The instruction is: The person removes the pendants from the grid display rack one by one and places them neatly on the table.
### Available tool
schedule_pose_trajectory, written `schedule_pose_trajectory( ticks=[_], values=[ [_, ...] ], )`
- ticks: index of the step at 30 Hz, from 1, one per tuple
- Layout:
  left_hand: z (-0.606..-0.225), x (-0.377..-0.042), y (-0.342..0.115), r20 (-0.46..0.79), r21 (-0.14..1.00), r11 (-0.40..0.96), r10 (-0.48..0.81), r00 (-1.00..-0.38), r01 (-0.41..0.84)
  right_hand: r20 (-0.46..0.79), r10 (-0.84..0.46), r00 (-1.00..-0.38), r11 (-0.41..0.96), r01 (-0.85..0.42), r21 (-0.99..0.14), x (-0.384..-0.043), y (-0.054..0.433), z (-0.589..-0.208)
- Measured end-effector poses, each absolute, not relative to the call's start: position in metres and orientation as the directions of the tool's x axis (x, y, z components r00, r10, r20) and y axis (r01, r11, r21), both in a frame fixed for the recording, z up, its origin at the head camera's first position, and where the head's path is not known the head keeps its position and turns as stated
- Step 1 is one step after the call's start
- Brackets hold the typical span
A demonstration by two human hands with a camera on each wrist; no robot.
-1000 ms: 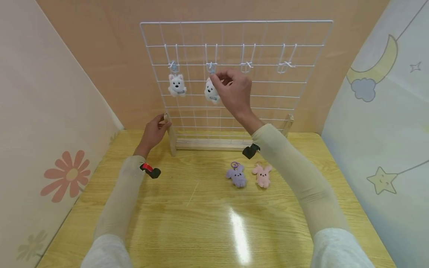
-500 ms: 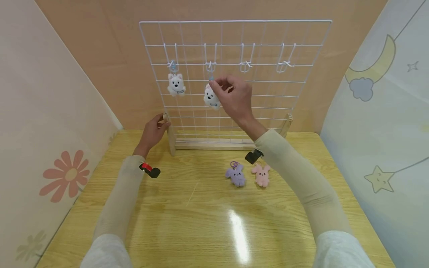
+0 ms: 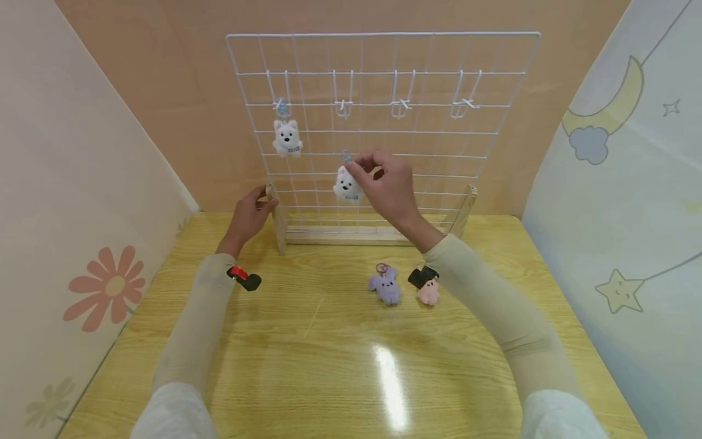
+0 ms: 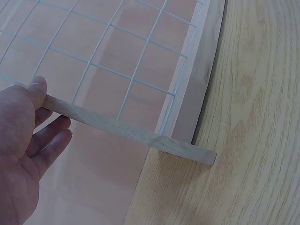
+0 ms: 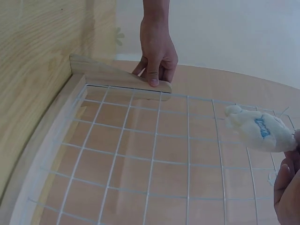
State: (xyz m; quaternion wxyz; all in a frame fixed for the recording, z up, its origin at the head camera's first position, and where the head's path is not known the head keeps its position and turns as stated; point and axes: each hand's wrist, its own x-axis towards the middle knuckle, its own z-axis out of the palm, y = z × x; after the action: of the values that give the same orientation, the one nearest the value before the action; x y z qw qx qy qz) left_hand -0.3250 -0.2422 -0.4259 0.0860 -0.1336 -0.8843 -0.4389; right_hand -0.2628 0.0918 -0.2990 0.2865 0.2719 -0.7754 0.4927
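Just above mid-frame, the right hand (image 3: 390,188) pinched a white toy (image 3: 344,191) near its top (a light pinch seemed best); left of it, the left hand (image 3: 251,214) gripped the stand (image 3: 280,227), likely for steadiness.

2 snug beige sleeves (image 3: 202,323), the right visibly creased, emerge from a pale grey shirt (image 3: 172,413). 2 small black mounts (image 3: 422,278) sit at the sleeves' ends, the left with a red patch (image 3: 239,272).
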Motion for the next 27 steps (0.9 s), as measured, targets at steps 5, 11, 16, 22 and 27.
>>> schedule_pose_trajectory(
  ticks=[5,11,16,22,27],
  values=[
    [-0.425,-0.325,-0.243,0.268,0.751,0.582,0.161,-0.950,0.311,0.703,-0.158,-0.693,0.356,-0.704,-0.615,-0.257,0.094,-0.313],
    [-0.425,-0.324,-0.242,0.262,0.759,0.577,0.153,-0.953,0.301,0.689,-0.188,-0.700,0.347,-0.704,-0.620,-0.251,0.095,-0.331],
    [-0.425,-0.323,-0.242,0.252,0.761,0.579,0.154,-0.956,0.294,0.674,-0.208,-0.709,0.352,-0.697,-0.625,-0.246,0.096,-0.349],
    [-0.422,-0.321,-0.240,0.246,0.762,0.581,0.151,-0.957,0.288,0.654,-0.247,-0.715,0.338,-0.696,-0.634,-0.244,0.097,-0.371],
    [-0.422,-0.320,-0.239,0.251,0.765,0.575,0.147,-0.957,0.290,0.604,-0.261,-0.753,0.359,-0.657,-0.663,-0.239,0.099,-0.386]
  ],
)
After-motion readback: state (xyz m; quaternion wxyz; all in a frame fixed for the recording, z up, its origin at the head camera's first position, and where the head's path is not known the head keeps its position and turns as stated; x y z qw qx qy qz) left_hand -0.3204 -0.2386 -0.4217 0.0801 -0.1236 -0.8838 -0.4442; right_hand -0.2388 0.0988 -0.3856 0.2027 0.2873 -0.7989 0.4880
